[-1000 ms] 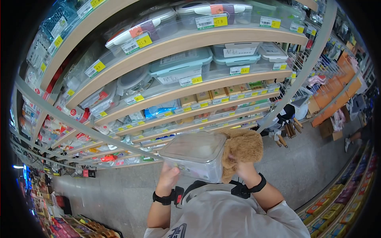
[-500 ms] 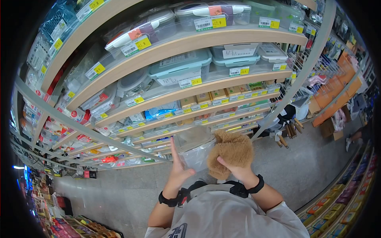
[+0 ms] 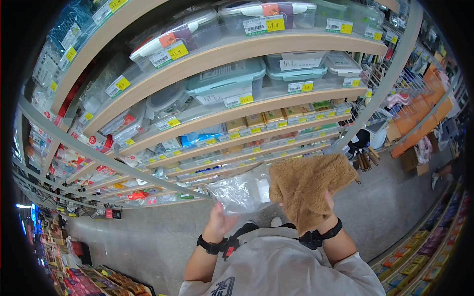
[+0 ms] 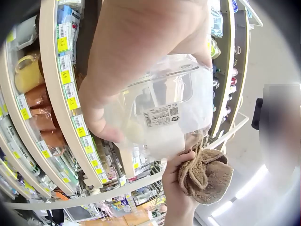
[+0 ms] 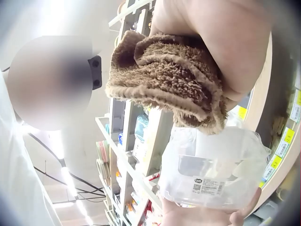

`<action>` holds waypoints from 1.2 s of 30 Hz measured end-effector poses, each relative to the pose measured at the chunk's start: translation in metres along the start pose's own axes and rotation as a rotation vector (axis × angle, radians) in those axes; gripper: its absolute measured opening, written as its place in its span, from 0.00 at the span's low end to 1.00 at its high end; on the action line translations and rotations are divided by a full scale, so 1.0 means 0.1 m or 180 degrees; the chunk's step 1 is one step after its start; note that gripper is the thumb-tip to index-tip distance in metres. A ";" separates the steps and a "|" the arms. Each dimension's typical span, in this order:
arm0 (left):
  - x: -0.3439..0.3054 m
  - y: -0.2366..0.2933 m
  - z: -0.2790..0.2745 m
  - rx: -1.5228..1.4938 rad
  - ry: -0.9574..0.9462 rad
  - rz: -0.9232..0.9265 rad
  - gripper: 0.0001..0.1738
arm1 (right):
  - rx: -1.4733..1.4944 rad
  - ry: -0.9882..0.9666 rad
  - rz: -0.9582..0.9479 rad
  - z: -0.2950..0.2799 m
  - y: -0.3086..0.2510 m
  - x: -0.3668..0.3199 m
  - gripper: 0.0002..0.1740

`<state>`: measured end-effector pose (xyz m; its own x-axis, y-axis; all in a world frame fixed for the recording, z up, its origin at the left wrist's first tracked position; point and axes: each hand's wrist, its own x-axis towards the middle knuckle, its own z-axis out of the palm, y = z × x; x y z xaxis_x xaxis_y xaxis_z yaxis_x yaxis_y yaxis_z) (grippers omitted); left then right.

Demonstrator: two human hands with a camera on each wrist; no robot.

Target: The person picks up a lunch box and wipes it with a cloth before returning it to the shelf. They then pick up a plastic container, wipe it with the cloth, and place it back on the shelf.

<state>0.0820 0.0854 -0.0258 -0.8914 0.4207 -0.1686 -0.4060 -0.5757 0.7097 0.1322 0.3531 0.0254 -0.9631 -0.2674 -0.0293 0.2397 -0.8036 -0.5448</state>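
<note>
— What does your left hand have?

— My left hand (image 3: 217,223) grips the clear plastic container (image 3: 239,191) from below, thumb and fingers curled round its lower edge. I hold it up in front of me, off the shelf (image 3: 237,47) with its yellow price tags (image 3: 178,51). It is tipped so that one broad side faces my other hand. The barcode label (image 4: 161,114) shows through the wall in the left wrist view.

— And to the right of it?

— The brown fluffy cloth (image 3: 306,190) sits just beside the container, touching its right edge. My right hand (image 5: 221,42) is behind the cloth, with its fingers closed on the folds. I think that leaves a wide flat face of cloth to lay against the plastic.

— What is different from half a second ago?

— Then my left hand was flat, fingers straight up, gripping nothing, and the container stood behind it. Now the hand is closed on it. The cloth was a tight bunch in my right hand. Now it hangs spread out and covers most of that hand.
</note>
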 end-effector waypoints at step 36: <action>0.15 0.13 0.12 -0.0218 0.0111 0.0469 0.58 | -0.2589 0.0511 -0.0989 0.07 0.06 0.23 0.31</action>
<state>0.0656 0.0924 -0.0113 -0.9482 0.3043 -0.0908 -0.2822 -0.6764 0.6804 0.1121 0.3379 0.0273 -0.9904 0.0271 0.1352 -0.1379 -0.1842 -0.9732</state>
